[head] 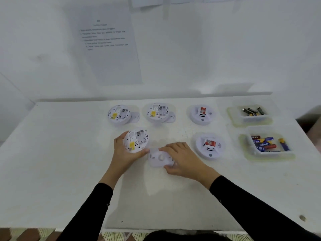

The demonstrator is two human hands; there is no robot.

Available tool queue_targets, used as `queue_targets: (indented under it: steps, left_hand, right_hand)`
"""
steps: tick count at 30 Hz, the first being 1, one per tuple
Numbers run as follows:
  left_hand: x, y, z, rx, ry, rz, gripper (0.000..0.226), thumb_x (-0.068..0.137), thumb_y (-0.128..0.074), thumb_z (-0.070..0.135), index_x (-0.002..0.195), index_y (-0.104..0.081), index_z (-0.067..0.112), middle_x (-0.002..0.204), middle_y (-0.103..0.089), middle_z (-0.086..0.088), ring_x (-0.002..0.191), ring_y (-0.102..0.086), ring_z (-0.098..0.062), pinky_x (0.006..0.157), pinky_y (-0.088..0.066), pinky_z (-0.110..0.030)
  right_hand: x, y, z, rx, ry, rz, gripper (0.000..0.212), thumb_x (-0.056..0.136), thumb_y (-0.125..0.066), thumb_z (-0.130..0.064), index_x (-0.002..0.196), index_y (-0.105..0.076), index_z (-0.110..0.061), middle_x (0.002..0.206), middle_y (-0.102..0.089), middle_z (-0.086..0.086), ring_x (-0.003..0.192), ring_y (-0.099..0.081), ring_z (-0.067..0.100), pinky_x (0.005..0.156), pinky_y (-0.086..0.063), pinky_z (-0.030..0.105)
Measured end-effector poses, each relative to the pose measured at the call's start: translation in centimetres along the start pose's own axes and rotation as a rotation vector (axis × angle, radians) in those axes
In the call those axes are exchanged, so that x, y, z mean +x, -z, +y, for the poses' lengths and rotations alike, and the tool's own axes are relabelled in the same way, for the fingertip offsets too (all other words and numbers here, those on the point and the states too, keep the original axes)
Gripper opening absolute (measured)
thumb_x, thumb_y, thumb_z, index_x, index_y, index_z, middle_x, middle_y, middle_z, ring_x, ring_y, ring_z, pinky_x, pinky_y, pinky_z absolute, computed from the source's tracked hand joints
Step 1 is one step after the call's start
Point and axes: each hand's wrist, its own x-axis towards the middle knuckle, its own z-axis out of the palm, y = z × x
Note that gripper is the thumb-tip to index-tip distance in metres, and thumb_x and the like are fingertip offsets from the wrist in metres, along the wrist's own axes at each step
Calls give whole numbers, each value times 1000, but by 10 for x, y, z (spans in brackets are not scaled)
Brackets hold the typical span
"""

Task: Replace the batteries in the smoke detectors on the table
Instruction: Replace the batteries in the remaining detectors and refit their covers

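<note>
the smoke detector (pixel 137 140) in work is held above the counter (pixel 69 153), left of the middle, tilted, with its open back turned up toward the camera. it is gripped by the left hand (pixel 124 153); the fingers are curled under its lower rim and the thumb lies along its left edge. whether its battery compartment is filled cannot be told.

just right of it, the loose back plate (pixel 159 158) lies flat on the counter. it is pinched at its right edge by the right hand (pixel 182 159), fingers above and thumb below. both forearms are reached forward in black sleeves.

the bright batteries (pixel 265 143), probably the fresh ones, are kept in the near tray (pixel 269 153), well apart to the right of the detector. the right hand is therefore the nearer one, but the plate must probably be released first.
</note>
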Motion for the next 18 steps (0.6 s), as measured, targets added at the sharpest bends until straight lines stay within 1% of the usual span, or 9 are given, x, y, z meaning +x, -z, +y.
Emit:
queue_targets:
  steps: [2, 4, 5, 7, 9, 11, 13, 15, 18]
  left_hand:
    - [2, -16, 15, -169, 35, -45, 104, 51, -92, 44, 139, -37, 30, 136, -46, 5, 123, -52, -10, 99, -48, -30]
    - [4, -36, 31, -318, 37, -170, 106, 51, -94, 44, 139, -36, 35, 137, -50, 1, 122, -57, -20, 99, -51, -39]
    - [4, -48, 39, -391, 31, -234, 106, 51, -95, 41, 139, -36, 36, 138, -50, -3, 120, -60, -27, 96, -54, -43]
    - [3, -75, 53, -483, 33, -294, 108, 51, -94, 33, 140, -33, 32, 139, -49, -10, 113, -64, -34, 82, -58, -37]
    - [0, -104, 72, -597, 66, -303, 116, 44, -96, 33, 140, -32, 29, 137, -50, -10, 109, -65, -32, 73, -58, -29]
    - [-3, -130, 89, -768, 111, -319, 120, 44, -97, 42, 143, -32, 25, 133, -54, -7, 104, -68, -25, 71, -59, -27]
    - [-3, -151, 101, -900, 190, -301, 95, 68, -79, 50, 145, -31, 21, 134, -55, -7, 101, -71, -20, 68, -59, -28]
    - [-1, -168, 106, -975, 280, -312, 71, 89, -54, 51, 147, -31, 16, 141, -53, -13, 106, -69, -25, 66, -60, -32]
    - [-3, -191, 112, -1019, 349, -327, 55, 100, -43, 44, 146, -33, 15, 143, -51, -19, 110, -65, -37, 65, -60, -40]
  right_hand:
    - [-27, 12, 3, -33, 48, 59, 48, 69, -67, -36, 113, -65, -17, 105, -66, -2, 95, -59, 20, 84, -44, 32]
    - [-55, 27, 13, -49, 51, 111, 43, 70, -70, -35, 107, -67, -14, 105, -67, -1, 97, -60, 19, 86, -45, 32]
    - [-70, 35, 22, -59, 40, 125, 41, 71, -70, -36, 105, -67, -14, 107, -67, -1, 99, -59, 18, 87, -45, 32]
    - [-99, 53, 40, -72, -7, 132, 39, 72, -72, -37, 103, -67, -15, 111, -65, 0, 103, -59, 18, 89, -45, 30]
    - [-123, 70, 58, -89, -75, 129, 38, 73, -73, -37, 103, -66, -15, 115, -64, 2, 105, -59, 19, 91, -45, 28]
    - [-141, 85, 74, -109, -135, 118, 38, 72, -74, -35, 102, -66, -13, 116, -64, 4, 104, -60, 21, 90, -45, 27]
    - [-156, 97, 87, -120, -171, 106, 38, 73, -73, -34, 102, -65, -12, 115, -63, 6, 103, -60, 21, 89, -44, 26]
    - [-167, 104, 95, -117, -176, 78, 38, 74, -72, -35, 104, -65, -13, 116, -63, 5, 103, -59, 20, 90, -45, 26]
    - [-176, 105, 107, -98, -158, 18, 37, 74, -70, -35, 104, -65, -15, 118, -63, 4, 106, -59, 19, 91, -48, 28]
